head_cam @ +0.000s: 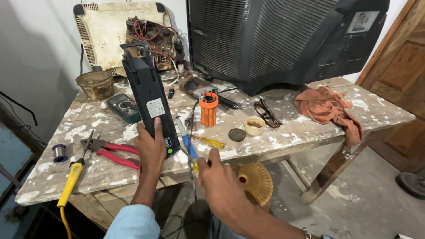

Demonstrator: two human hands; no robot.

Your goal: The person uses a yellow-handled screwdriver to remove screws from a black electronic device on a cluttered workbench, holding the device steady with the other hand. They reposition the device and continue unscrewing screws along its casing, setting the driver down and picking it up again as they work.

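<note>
Black power-supply housing (149, 99), tilted on the paint-spattered wooden table (310, 128): we clamp its lower end in our left hand (150, 148), thumb up its labelled face. Our right hand (221, 183), just beside it, closes its fingers on a yellow-handled tool (195, 164). We note brown residue in a small cream cup (254, 125); the rusty bowl's (95, 84) contents cannot be told.

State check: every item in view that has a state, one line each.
Black device: upright on table, gripped by left hand.
Right hand: holds a thin tool, tip at device base.
Pliers: lying flat, red handles apart.
Soldering iron: lying, untouched.
Glasses: unfolded.
Rag: crumpled, draped over edge.
</note>
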